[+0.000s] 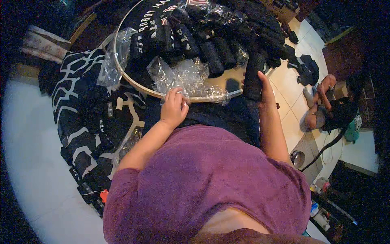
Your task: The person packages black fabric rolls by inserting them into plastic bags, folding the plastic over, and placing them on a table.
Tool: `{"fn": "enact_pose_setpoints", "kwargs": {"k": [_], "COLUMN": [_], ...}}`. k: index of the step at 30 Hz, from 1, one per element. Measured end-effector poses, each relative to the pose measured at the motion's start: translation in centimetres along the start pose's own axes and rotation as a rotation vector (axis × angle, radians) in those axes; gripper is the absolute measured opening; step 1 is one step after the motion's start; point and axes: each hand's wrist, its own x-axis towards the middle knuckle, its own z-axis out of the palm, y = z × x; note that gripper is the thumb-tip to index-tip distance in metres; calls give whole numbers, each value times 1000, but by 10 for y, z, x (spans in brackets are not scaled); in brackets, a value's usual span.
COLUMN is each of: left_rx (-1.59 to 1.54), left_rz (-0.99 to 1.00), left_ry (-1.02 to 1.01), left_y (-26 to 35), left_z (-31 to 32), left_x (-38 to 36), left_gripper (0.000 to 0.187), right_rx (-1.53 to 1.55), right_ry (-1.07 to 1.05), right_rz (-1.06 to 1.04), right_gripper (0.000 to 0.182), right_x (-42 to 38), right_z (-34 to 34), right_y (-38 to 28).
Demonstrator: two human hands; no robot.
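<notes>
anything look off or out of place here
Dark cloth lies rumpled on the tiled floor beside the round table, apart from the heaped black rolls, so it may have been dropped. Loose clear plastic also sticks out over the near rim. No damage stands out.

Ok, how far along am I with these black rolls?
Many black rolls look done, piled on the round table. Your right hand holds another roll, your left hand is at the clear plastic. Loose plastic looks left to sort; I can't tell what else remains.
</notes>
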Motion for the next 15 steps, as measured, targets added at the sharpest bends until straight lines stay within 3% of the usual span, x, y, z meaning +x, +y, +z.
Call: {"fn": "enact_pose_setpoints", "kwargs": {"k": [5, 7, 8, 10, 11, 13, 15], "left_rx": [23, -347, -457, -603, -750, -764, -791], "left_rz": [-105, -385, -527, -533, -536, -541, -553], "left_ry": [110, 134, 151, 184, 213, 200, 173], "left_y": [5, 2, 3, 4, 7, 20, 28], "left_z": [-25, -32, -35, -42, -46, -55, -58], "left_x": [12, 21, 28, 41, 47, 58, 64], "left_gripper": [12, 13, 16, 17, 17, 18, 16], "right_rx": [-90, -162, -240, -373, -302, -469, -497], "right_ry": [-17, -46, -88, -161, -196, -342, -501], "right_rz": [-9, 39, -36, -158, -70, -203, -200], "right_gripper": [52, 52, 51, 50, 54, 54, 71], "right_x": [-6, -12, -18, -29, -36, -37, -50], "right_z": [6, 12, 19, 39, 46, 46, 59], "right_y": [7, 10, 14, 18, 20, 31, 30]}}
